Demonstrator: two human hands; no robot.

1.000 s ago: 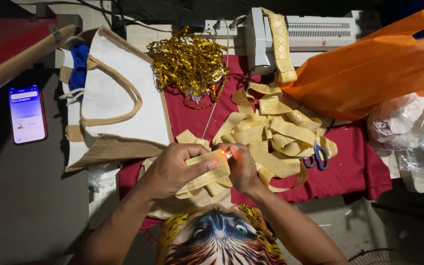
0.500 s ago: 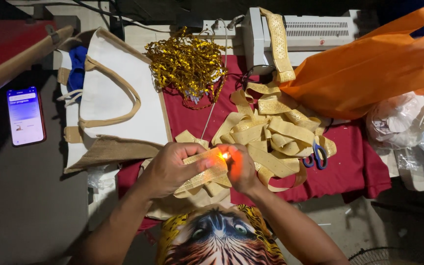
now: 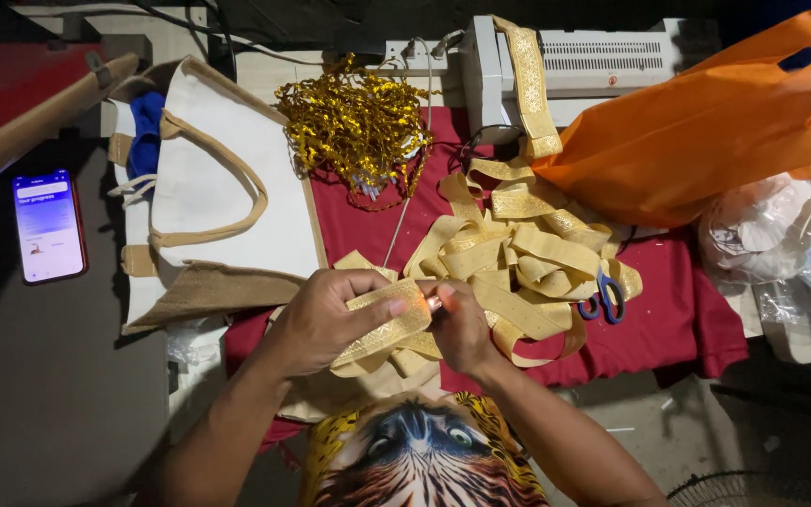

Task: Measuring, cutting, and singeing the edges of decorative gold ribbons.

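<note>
bare forearms, yellow tiger-face printed shirt [image 3: 420,460].

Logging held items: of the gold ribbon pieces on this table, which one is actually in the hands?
The short gold ribbon strip pinched between the left hand and right hand; the loose ribbon pile lies untouched on the red cloth.

The left hand [image 3: 326,319] pinches a gold patterned ribbon strip [image 3: 382,324]; the right hand [image 3: 462,329] holds a small glowing lighter [image 3: 434,303] against its end, above the red-clothed desk [image 3: 368,225].
</note>
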